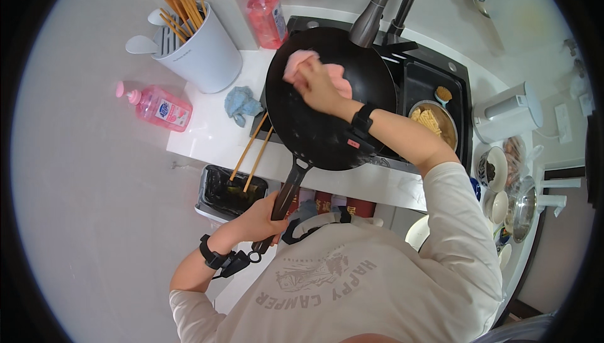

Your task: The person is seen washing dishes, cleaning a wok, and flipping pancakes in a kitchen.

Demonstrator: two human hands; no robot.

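Note:
A black wok (330,126) is held tilted over the sink, its inside facing me. My left hand (257,220) grips the wok's dark handle (286,194). Inside the wok, my right hand (318,86) presses a pink cloth (339,79) against the upper left of the surface; the hand is slightly blurred. Part of the cloth is bunched under my fingers and the rest trails to the right. Above the wok's upper rim stands the dark grey faucet (368,24). The wok covers most of the left part of the sink.
Wooden chopsticks (250,154) project past the counter edge above a black-lined bin (233,194). Left stand pink pump bottles (266,17), a white utensil holder (207,50) and a crumpled blue cloth (243,105). Right are a metal bowl of yellow strips (446,121), a brush (443,94) and a white kettle (502,112).

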